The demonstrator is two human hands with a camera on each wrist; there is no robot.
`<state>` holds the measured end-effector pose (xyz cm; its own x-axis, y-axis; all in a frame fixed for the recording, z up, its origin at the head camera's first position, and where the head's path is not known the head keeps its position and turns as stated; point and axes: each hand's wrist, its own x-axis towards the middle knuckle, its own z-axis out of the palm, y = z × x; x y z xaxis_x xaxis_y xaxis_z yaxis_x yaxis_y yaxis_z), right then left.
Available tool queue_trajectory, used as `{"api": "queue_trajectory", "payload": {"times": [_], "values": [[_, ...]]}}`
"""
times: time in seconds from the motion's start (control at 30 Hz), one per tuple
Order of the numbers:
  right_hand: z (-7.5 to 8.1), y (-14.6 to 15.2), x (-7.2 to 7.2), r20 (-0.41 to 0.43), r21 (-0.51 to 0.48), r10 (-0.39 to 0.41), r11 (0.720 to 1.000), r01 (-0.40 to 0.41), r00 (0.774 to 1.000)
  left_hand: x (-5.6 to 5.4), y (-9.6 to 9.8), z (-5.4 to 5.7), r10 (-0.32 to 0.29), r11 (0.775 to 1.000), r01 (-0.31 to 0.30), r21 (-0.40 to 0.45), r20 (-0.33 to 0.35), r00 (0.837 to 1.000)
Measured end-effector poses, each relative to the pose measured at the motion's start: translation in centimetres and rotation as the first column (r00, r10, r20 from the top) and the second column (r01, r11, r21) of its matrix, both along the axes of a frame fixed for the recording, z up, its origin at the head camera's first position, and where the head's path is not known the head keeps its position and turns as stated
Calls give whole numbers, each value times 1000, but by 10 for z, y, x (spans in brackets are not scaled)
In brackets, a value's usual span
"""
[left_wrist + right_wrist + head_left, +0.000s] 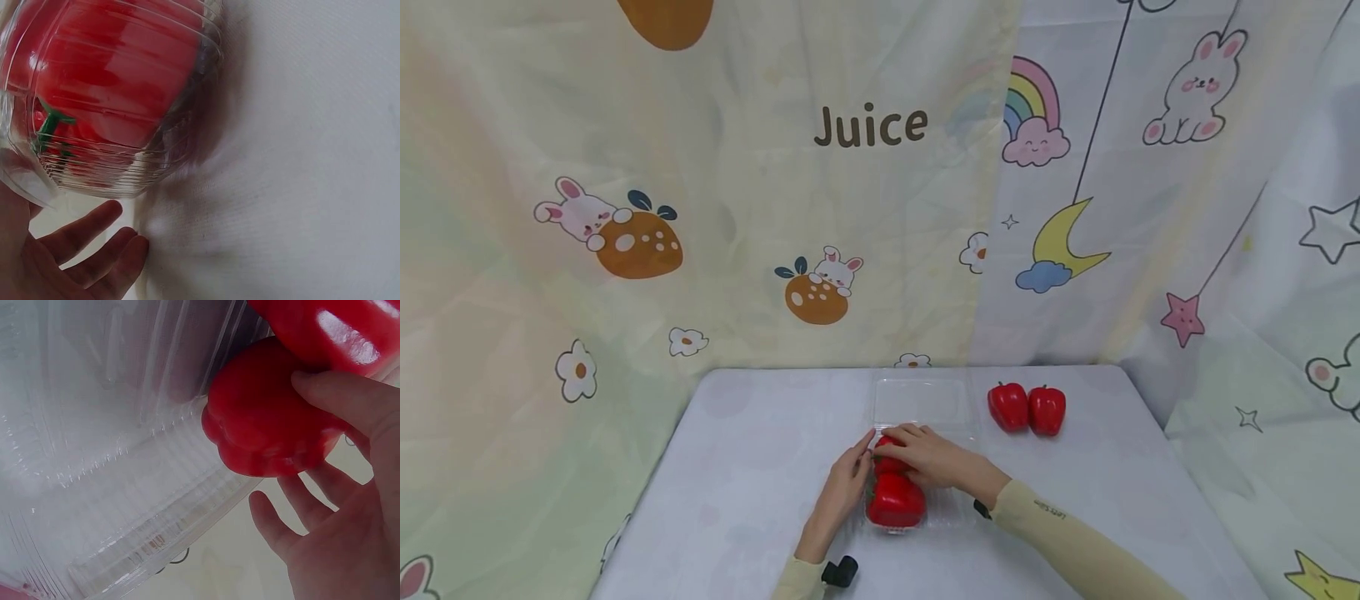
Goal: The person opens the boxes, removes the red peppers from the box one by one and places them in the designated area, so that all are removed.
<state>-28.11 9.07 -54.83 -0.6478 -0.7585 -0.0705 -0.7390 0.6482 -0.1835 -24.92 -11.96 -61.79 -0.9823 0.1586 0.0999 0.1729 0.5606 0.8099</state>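
Note:
A clear plastic container (951, 508) with its lid (922, 402) folded back lies on the table. One red bell pepper (897, 502) sits in its near left part. Behind it is a second red bell pepper (256, 412), which my right hand (928, 457) grips, thumb over the top and fingers along the far side. My left hand (841, 487) is at the container's left side, thumb and index finger at the rim. In the left wrist view, the other fingers (94, 231) of that hand are loosely bent below the plastic wall.
Two more red bell peppers (1027, 409) stand side by side at the back right of the white table (760, 433). Printed cloth (880, 200) hangs behind the table and along its sides.

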Motion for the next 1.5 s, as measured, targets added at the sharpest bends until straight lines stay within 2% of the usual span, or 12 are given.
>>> {"api": "queue_trajectory", "payload": {"times": [0.17,0.5,0.77,1.0,1.5], "values": [[3,1,0,-17,-2,3,1000,-4,1000,0,1,-1,6,1000,-6,2,-2,1000],[4,3,0,4,-24,4,1000,-3,1000,-1,2,-3,10,1000,-11,-25,-12,1000],[3,5,-2,21,-39,11,999,-10,1000,0,2,-1,21,999,-22,-43,-17,1000],[5,9,-3,20,-71,54,996,-52,998,1,3,1,20,999,-20,-42,-20,1000],[3,14,-4,44,-113,72,991,-67,996,2,3,2,24,999,-25,-47,-28,999]]}}
